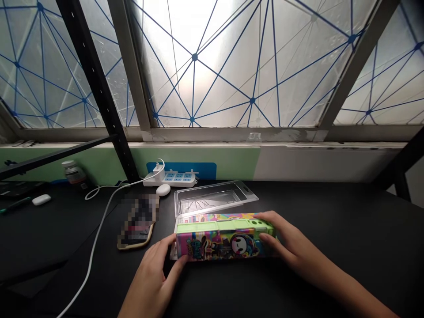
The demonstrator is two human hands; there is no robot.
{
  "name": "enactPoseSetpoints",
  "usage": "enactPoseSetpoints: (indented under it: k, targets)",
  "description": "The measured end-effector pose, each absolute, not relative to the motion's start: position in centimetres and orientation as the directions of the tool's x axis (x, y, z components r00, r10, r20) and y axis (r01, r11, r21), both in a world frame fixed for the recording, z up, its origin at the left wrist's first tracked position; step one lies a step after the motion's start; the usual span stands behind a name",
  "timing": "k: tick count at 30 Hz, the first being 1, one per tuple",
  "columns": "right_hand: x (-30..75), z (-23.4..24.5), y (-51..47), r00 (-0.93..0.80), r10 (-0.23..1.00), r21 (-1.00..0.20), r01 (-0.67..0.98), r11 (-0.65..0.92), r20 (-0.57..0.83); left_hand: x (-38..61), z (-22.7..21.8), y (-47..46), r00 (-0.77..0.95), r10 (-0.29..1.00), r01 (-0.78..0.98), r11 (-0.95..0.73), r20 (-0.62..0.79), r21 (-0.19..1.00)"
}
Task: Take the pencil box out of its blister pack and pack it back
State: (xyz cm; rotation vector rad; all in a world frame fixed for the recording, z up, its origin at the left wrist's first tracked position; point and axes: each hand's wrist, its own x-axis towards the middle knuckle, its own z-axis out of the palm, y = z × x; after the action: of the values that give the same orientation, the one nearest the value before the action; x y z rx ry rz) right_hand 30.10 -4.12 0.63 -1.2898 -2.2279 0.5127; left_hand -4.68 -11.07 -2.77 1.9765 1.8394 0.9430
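A wide window crossed with blue lines stood far beyond both hands, and the black desk ran under them from edge to edge. On it, between the hands, lay the pencil case, a long box with a pale green top and a bright cartoon print. It stood on its long edge with the printed face turned toward the person, probably so that face could be looked over.

The left hand came in low from below, fingers pressed against the case's left end and thumb at its front lower corner. The right hand reached in from the right with its forearm slanting across the desk, fingers curled over the right end and thumb on the front. Each hand gripped its own end, which seemingly kept the case from tipping.

Just beyond the hands, touching or nearly touching the case's back (I could not tell which), lay a clear plastic tray, open side up. Left of the left hand sat a phone. Farther off beyond it were a power strip, a white cable trailing toward the near edge, and a small white earbud case.
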Motion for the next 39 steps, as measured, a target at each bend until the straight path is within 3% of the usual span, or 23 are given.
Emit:
enactPoseSetpoints:
  k: [6,11,14,20,31,39]
  targets:
    - [29.6,1.4,-2.7,-0.428,0.860,-0.468,0.721,0.510,0.277,-4.8,-2.8,-11.2,-0.016,0.957,0.809,-0.157,0.290,0.566]
    - [28.5,1.4,-1.9,-0.507,0.754,-0.233,0.742,0.629,0.418,-4.9,-3.1,-10.9,0.024,0.944,0.826,-0.204,0.328,0.525]
    - [26.6,1.6,-1.9,-0.584,0.688,-0.140,0.710,0.690,0.430,-5.1,-3.3,-10.7,0.067,0.943,0.838,-0.230,0.325,0.494]
    - [22.3,2.1,-2.2,-0.651,0.677,-0.205,0.652,0.730,0.342,-4.8,-3.1,-10.9,-0.005,0.960,0.815,-0.158,0.280,0.557]
    - [20.2,0.9,-0.9,-0.596,0.729,-0.275,0.678,0.682,0.337,-4.6,-3.3,-10.6,0.147,0.967,0.771,-0.242,0.206,0.589]
    - [19.5,0.9,-0.8,-0.520,0.671,-0.176,0.706,0.686,0.528,-4.7,-2.8,-10.5,0.140,0.968,0.809,-0.232,0.207,0.540]
